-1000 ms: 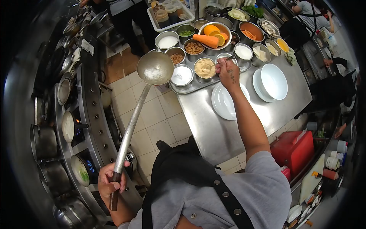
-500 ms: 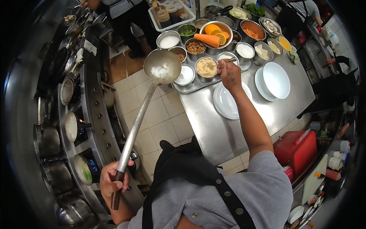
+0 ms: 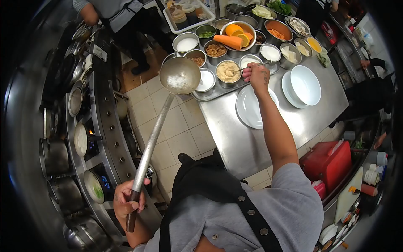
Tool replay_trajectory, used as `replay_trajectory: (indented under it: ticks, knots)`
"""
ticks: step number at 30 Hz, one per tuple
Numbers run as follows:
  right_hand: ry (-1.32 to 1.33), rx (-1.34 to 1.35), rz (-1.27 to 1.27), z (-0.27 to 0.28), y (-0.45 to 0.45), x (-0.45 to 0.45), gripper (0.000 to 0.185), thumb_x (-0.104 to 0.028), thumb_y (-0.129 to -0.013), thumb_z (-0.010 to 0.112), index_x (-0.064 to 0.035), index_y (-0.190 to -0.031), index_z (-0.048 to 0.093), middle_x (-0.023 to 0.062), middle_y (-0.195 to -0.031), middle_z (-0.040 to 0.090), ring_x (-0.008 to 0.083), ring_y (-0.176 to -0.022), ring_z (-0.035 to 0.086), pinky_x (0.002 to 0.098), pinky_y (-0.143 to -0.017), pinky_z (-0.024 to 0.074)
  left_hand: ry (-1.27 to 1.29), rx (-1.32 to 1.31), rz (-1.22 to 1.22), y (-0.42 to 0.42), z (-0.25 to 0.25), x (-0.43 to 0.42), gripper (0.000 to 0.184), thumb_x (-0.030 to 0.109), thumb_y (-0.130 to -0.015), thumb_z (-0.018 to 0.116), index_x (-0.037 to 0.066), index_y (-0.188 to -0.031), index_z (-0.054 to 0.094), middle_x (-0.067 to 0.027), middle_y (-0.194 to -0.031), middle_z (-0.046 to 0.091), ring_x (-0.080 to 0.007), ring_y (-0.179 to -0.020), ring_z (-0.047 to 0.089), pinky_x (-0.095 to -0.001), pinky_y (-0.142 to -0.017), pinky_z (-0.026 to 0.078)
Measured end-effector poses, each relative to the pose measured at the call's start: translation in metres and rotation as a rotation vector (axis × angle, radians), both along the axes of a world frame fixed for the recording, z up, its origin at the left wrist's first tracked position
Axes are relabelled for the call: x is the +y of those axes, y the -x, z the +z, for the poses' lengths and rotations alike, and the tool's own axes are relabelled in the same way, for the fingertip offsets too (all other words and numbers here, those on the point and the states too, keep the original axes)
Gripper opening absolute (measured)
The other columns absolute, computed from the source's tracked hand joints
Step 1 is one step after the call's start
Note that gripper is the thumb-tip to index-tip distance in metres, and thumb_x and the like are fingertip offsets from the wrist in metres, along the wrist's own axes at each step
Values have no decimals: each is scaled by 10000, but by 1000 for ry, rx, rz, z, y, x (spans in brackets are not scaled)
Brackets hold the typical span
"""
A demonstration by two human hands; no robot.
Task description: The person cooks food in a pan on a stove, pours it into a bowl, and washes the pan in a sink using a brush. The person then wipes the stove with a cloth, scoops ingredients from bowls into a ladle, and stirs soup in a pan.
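Note:
My left hand [image 3: 128, 199] is wrapped round the dark wooden grip of a long-handled metal ladle [image 3: 153, 133]. A small heap of white powder [image 3: 177, 81] lies in the ladle's bowl, beside the edge of the table. My right hand [image 3: 257, 76] pinches a thin metal spoon [image 3: 263, 63]. The spoon's handle sticks out to the right, and its tip reaches the right side of a metal tub of beige paste or powder [image 3: 228, 71]; I cannot tell how deep it sits. Tubs of white powder [image 3: 205, 80] stand close by. Below my right hand lies a white plate [image 3: 250, 108].
A metal table [image 3: 226, 143] carries many ingredient tubs, a bowl with a carrot [image 3: 228, 41] and oranges, and white bowls [image 3: 305, 85]. On the left, the stove holds pans [image 3: 93, 186] over lit flames. Co-workers stand at upper left [image 3: 121, 17] and right.
My right hand has shifted slightly right and the spoon's handle now points out to the right. The ladle has barely moved. The co-worker at upper left has moved left.

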State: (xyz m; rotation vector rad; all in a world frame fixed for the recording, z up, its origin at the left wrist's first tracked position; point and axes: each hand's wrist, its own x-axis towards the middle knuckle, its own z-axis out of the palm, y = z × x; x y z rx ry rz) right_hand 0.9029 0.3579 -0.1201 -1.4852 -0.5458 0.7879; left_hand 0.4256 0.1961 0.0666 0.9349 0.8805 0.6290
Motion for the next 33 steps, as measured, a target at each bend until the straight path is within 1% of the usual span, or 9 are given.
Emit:
replay_trajectory:
  ticks: [6, 9, 12, 15, 18, 25, 26, 29, 33]
  knots:
    - [-203, -672, 133, 14, 14, -12, 251, -162, -926, 466, 30, -931, 627, 96, -727, 661, 118, -597, 621, 257, -526, 487, 16, 8, -4, 3, 0, -2, 723, 175, -642, 717, -188, -1202, 440, -102, -567, 563, -102, -406, 470, -202, -398, 374]
    - [-160, -462, 22, 30, 20, -14, 263, -170, -926, 463, 38, -928, 624, 104, -722, 656, 128, -596, 622, 262, -537, 489, 10, -3, 0, 4, -3, -4, 726, 176, -640, 720, -187, -1204, 441, -102, -569, 564, -102, -407, 470, -203, -399, 375]
    - [-52, -255, 23, 2, 12, 0, 301, -224, -958, 462, 34, -933, 614, 98, -735, 649, 113, -580, 610, 236, -495, 487, 2, -9, 2, 3, -4, -5, 729, 181, -644, 726, -186, -1205, 441, -101, -571, 566, -101, -408, 470, -202, -400, 376]
    - [-37, -220, -4, 22, 21, -5, 291, -202, -920, 468, 46, -914, 619, 122, -702, 644, 150, -593, 626, 271, -559, 484, -8, -9, 7, 6, -4, -5, 733, 194, -649, 735, -187, -1204, 443, -100, -572, 567, -99, -410, 473, -200, -401, 376]
    - [-30, -317, 36, 25, 25, -1, 296, -208, -925, 458, 42, -911, 615, 119, -699, 644, 163, -586, 628, 285, -558, 486, -12, -2, 17, 7, -5, -7, 734, 201, -649, 739, -187, -1199, 447, -100, -571, 567, -98, -411, 476, -198, -400, 377]
    - [-87, -894, 103, 26, 15, 2, 302, -215, -938, 451, 29, -859, 610, 141, -693, 647, 213, -598, 644, 340, -599, 490, -19, 0, 33, 8, -6, -8, 720, 187, -643, 725, -188, -1194, 453, -100, -567, 565, -99, -405, 474, -195, -393, 369]
    - [-105, -911, 118, 21, 14, 3, 292, -208, -930, 455, 27, -874, 619, 149, -706, 653, 216, -602, 649, 342, -598, 497, -16, 4, 30, 8, -6, -8, 722, 189, -643, 725, -188, -1195, 452, -101, -567, 565, -98, -405, 473, -195, -393, 368]
    - [-37, -593, 154, 22, 18, 0, 296, -199, -926, 449, 34, -887, 626, 138, -707, 655, 203, -579, 642, 332, -598, 505, -11, 13, 24, 7, -4, -7, 725, 191, -643, 722, -187, -1198, 448, -102, -567, 563, -98, -406, 471, -196, -394, 366]
    - [-55, -338, 131, 11, 9, 3, 294, -182, -930, 441, 51, -924, 621, 130, -723, 659, 173, -579, 642, 285, -537, 509, -5, 18, 10, 6, -3, -6, 726, 187, -640, 712, -186, -1203, 445, -103, -567, 561, -99, -408, 469, -197, -397, 364]
